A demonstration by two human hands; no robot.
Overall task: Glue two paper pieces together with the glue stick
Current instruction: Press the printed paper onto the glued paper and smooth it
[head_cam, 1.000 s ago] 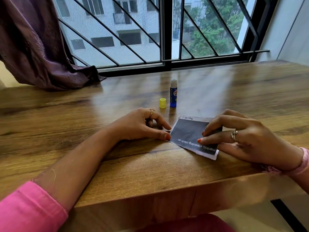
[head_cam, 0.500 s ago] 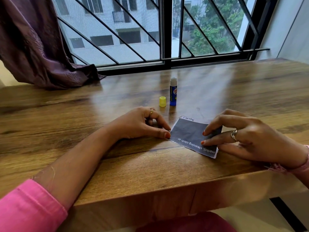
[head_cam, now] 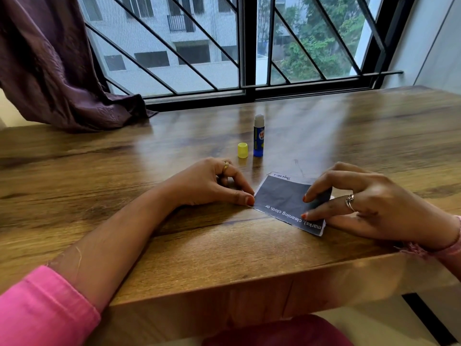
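A dark grey paper piece (head_cam: 282, 196) with white print lies flat on the wooden table (head_cam: 99, 176), on top of a white piece whose edge shows at its far and right sides. My left hand (head_cam: 207, 183) pinches down on the paper's left corner with thumb and forefinger. My right hand (head_cam: 361, 203) presses its fingertips on the paper's right part and hides that end. The blue glue stick (head_cam: 258, 138) stands upright and uncapped behind the paper, with its yellow cap (head_cam: 242, 150) beside it on the left.
A purple curtain (head_cam: 50, 71) drapes onto the table's far left corner. A barred window (head_cam: 247, 46) runs along the far edge. The table's near edge lies just below my forearms.
The white strip that showed along the paper's near edge has shrunk as the top piece came into line with the lower one. My right fingertips shifted slightly on it.
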